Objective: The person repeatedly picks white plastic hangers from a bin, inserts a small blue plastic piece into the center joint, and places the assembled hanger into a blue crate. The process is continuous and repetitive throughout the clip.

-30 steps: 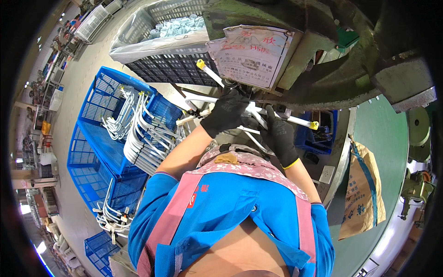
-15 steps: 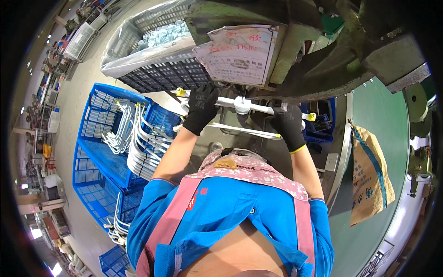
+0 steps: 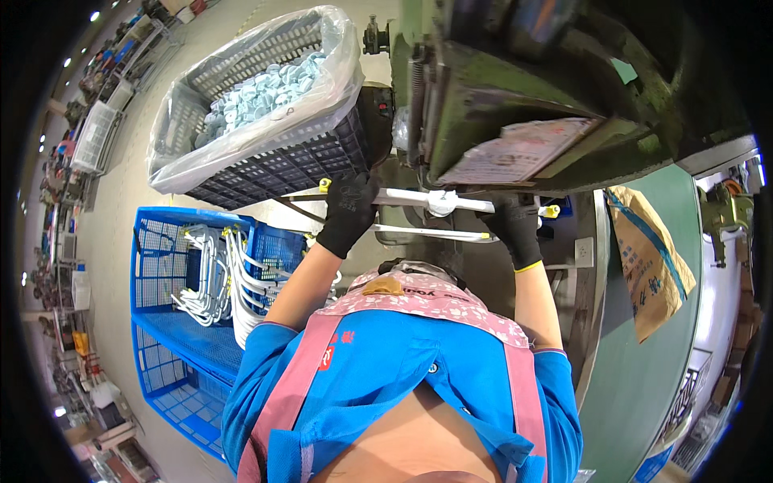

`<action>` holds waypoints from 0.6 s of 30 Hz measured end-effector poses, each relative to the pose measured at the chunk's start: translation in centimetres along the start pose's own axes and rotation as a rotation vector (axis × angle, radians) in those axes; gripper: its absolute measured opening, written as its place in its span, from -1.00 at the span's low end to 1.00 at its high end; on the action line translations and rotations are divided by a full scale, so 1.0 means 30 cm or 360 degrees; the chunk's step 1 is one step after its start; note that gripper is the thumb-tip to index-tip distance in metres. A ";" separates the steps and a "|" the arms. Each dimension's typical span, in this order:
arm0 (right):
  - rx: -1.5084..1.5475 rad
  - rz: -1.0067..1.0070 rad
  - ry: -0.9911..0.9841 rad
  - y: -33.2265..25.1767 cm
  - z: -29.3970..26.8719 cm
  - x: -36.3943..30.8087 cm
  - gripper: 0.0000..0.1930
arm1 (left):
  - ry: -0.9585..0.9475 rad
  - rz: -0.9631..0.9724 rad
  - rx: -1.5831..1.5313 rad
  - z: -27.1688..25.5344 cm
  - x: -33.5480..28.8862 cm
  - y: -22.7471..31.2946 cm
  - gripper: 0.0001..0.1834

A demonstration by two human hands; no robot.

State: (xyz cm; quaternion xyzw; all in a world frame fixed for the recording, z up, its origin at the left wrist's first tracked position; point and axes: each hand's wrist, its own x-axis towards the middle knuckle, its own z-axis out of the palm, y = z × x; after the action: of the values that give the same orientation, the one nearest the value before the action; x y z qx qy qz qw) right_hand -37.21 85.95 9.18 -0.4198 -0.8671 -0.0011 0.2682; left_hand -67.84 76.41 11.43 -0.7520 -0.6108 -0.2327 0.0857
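Both my hands wear black gloves and grip a white tubular metal frame (image 3: 403, 197) in front of my waist. My left hand (image 3: 350, 211) is closed around its left part, beside a yellow end cap (image 3: 325, 185). My right hand (image 3: 514, 225) is closed around the right part, near another yellow end cap (image 3: 550, 212). Midway between the hands, a pale round disc (image 3: 441, 203) sits on the upper bar. A second white bar (image 3: 431, 233) runs below it. The gloves hide the tube where they grip it.
Just beyond the frame stands a dark green machine (image 3: 475, 97) with a worn label. A black, plastic-lined crate (image 3: 278, 165) holds pale blue pieces at the far left. Bent white tubes lie in a blue basket (image 3: 165, 266). A brown sack (image 3: 648, 258) rests on the green surface (image 3: 620, 378) at right.
The view has turned, and the machine and its label now appear farther right. Both hands and the frame sit slightly lower and nearer my body. The grip on the frame is kept.
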 end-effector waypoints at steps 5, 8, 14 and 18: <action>-0.0255 0.0156 -0.0127 -0.004 0.005 -0.048 -0.64 | -0.0114 0.0077 0.0056 0.015 0.018 -0.025 -0.60; -0.0219 0.0085 0.0048 -0.018 -0.004 -0.051 -0.70 | -0.0140 0.0099 0.0037 0.024 0.027 -0.037 -0.59; -0.0251 0.0253 -0.0030 -0.074 -0.046 -0.016 -0.78 | -0.0191 0.0119 0.0041 0.043 0.026 -0.053 -0.60; -0.0215 0.0216 0.0021 -0.096 -0.066 -0.006 -0.77 | -0.0187 0.0169 0.0101 0.044 0.021 -0.060 -0.61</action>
State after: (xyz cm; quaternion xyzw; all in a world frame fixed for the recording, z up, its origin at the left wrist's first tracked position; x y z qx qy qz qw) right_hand -38.28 83.51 11.44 -0.4946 -0.8328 -0.0442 0.2445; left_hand -69.15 77.92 10.28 -0.7925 -0.5812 -0.1637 0.0858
